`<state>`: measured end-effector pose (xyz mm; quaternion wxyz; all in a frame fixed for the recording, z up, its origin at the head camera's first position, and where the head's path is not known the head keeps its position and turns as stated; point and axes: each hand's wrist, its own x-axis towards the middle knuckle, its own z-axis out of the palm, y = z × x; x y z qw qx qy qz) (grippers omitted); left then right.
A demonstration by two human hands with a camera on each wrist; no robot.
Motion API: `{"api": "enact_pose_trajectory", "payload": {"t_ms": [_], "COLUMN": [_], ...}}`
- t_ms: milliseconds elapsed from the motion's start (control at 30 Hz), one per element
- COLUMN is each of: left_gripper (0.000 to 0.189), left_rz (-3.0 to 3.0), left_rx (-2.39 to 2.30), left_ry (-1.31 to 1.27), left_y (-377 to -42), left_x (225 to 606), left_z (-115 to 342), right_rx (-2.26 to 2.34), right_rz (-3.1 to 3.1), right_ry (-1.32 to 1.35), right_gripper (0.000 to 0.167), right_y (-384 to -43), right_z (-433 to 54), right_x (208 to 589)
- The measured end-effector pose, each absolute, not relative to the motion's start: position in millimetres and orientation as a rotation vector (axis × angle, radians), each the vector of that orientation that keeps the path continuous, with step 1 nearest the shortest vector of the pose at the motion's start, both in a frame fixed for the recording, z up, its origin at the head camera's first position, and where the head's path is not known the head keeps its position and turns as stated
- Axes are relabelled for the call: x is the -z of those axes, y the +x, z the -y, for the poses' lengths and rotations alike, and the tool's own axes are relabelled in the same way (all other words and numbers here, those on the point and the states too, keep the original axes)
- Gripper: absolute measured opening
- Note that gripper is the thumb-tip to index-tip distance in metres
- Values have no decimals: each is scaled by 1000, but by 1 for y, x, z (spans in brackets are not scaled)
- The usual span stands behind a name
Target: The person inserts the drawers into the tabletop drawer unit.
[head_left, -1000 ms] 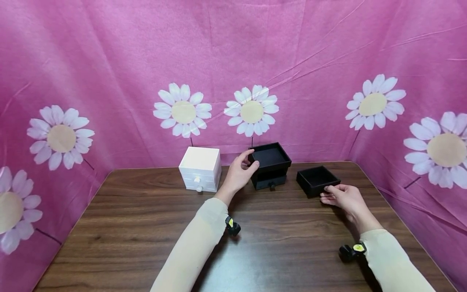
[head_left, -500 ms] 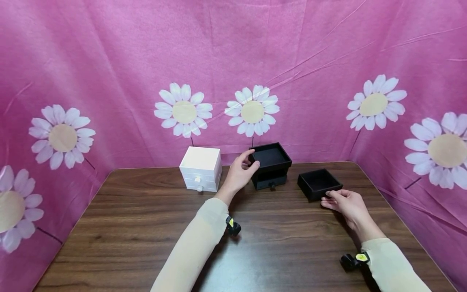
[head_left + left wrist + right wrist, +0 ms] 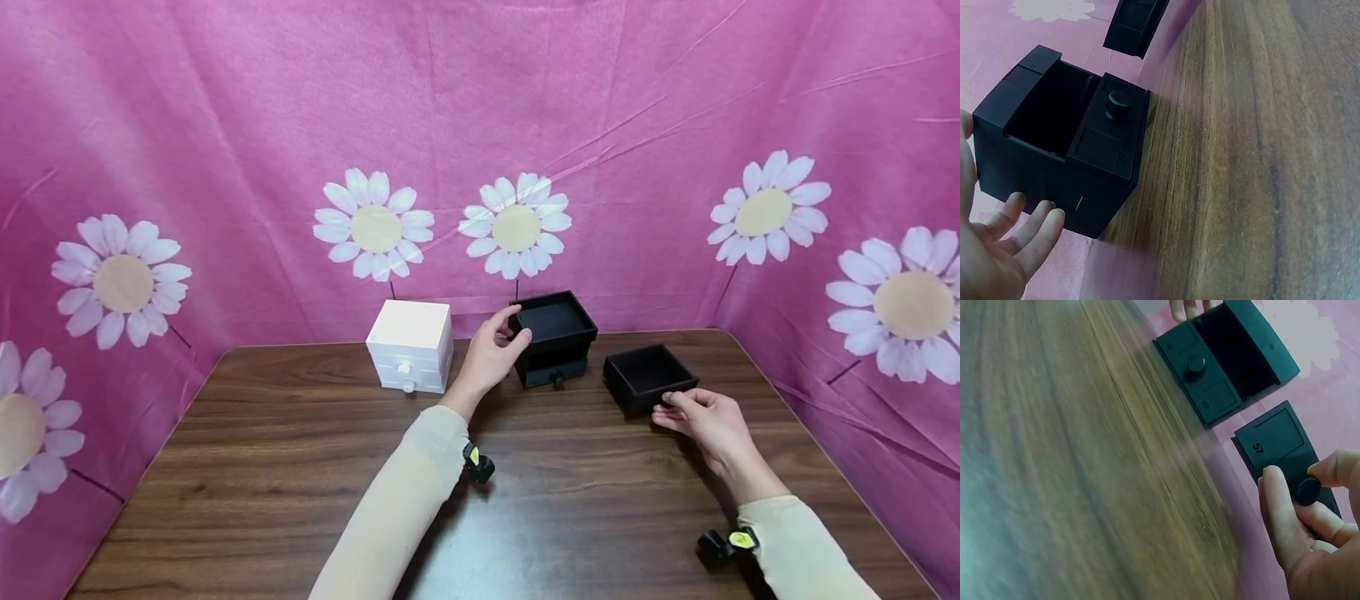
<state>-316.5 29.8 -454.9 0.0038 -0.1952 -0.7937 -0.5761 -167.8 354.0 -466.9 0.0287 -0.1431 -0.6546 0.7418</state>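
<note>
A black cabinet (image 3: 555,350) with a tray-like top stands near the back of the table, its upper slot empty and its lower drawer (image 3: 1107,128), with a round knob, pushed in. My left hand (image 3: 491,354) rests against its left side; in the left wrist view several fingertips touch the side wall, another finger lies by the top edge. To the right, apart from the cabinet, is an empty black drawer (image 3: 649,379). My right hand (image 3: 708,425) pinches its round knob (image 3: 1305,489); the number 57 shows on its front in the right wrist view.
A white cabinet (image 3: 410,346) with two small knobs stands left of the black one. The brown wooden table (image 3: 585,492) meets a pink cloth (image 3: 630,100) printed with daisies along its back and sides.
The right hand and the drawer came slightly towards me, then shifted a little left, nearer the black cabinet. The left hand and the cabinet stayed put.
</note>
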Motion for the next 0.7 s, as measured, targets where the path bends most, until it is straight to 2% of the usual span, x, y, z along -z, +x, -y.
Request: {"api": "enact_pose_trajectory", "payload": {"t_ms": [700], "left_gripper": [52], "left_rz": [2487], "left_rx": [1802], "left_ry": [-612], "left_y": [-315], "left_x": [454], "left_z": [-29], "right_rx": [-2296], "right_rz": [2008], "right_ry": [-281], "right_gripper": [28], "right_y": [-158], "right_z": [-325], "right_x": [461]}}
